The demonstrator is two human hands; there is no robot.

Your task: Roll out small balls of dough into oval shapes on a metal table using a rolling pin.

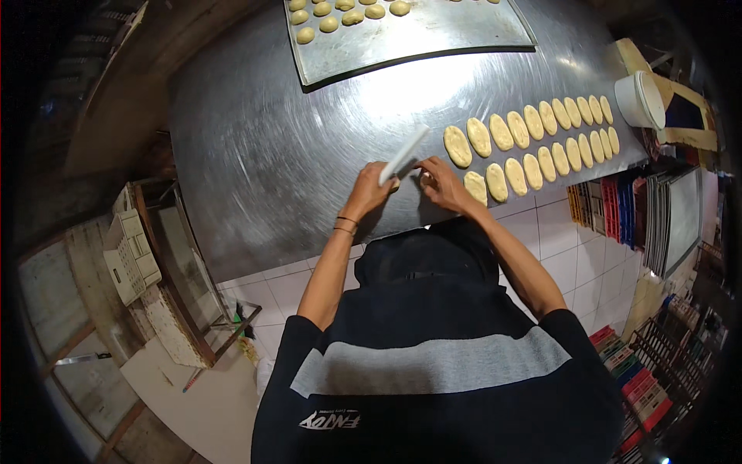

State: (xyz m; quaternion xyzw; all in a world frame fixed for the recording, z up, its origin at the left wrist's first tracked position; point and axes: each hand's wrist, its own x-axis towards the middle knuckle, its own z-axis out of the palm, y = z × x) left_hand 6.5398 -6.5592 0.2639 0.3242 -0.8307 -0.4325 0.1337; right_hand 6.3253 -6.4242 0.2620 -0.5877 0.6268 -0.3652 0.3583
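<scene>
My left hand [368, 190] is closed around the lower end of a long, narrow white tool [405, 153], which slants up to the right over the metal table. A small bit of pale dough [395, 185] shows beside its fingers, mostly hidden. Just to the right, my right hand [444, 187] hovers low over the tabletop, its fingers bent and apart, with nothing visible between them. Two rows of flattened oval dough pieces stretch away to the right; the closest ones are a lower-row oval [475, 186] and an upper-row oval [457, 146].
A metal tray [417, 46] with several round dough balls [328, 24] lies at the table's far side. A white bucket [640, 100] stands at the right end. Stacked trays [671, 220] and coloured crates [610, 209] are below right. At left sits a beige plastic crate [131, 255].
</scene>
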